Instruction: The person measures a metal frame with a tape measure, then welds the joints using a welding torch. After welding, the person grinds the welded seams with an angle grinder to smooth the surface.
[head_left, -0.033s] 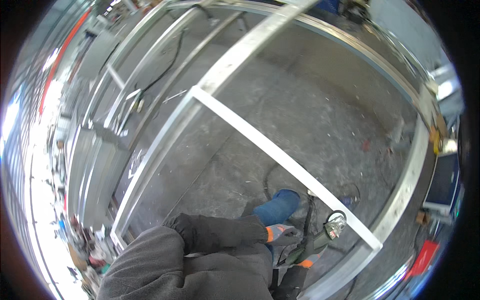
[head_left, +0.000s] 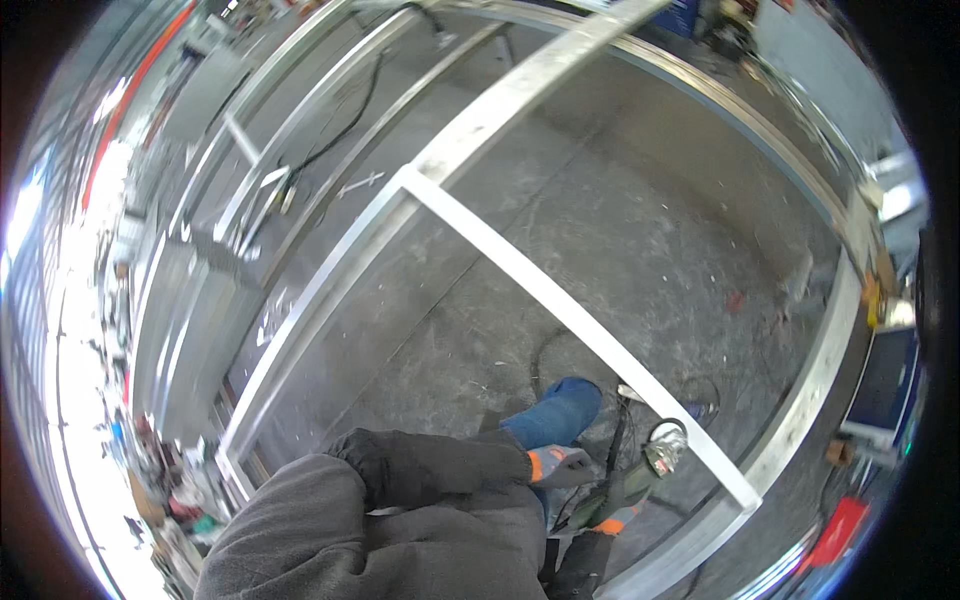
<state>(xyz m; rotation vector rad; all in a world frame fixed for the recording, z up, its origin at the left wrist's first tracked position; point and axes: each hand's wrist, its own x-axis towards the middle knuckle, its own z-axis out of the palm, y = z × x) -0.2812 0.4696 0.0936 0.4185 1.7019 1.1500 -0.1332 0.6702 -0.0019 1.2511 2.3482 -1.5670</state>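
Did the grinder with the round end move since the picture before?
No, not noticeably. Measured against the white bar, the grinder still has its round end beside almost the same spot, near the bar's lower right end.

the grinder point(head_left: 663, 456) is partly hidden from view.

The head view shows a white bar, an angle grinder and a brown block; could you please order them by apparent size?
1. White bar
2. Angle grinder, partly hidden
3. Brown block

a dark grey floor point(head_left: 480, 330) bears a curved dark cable point(head_left: 535, 362) and a small red spot point(head_left: 737, 300).
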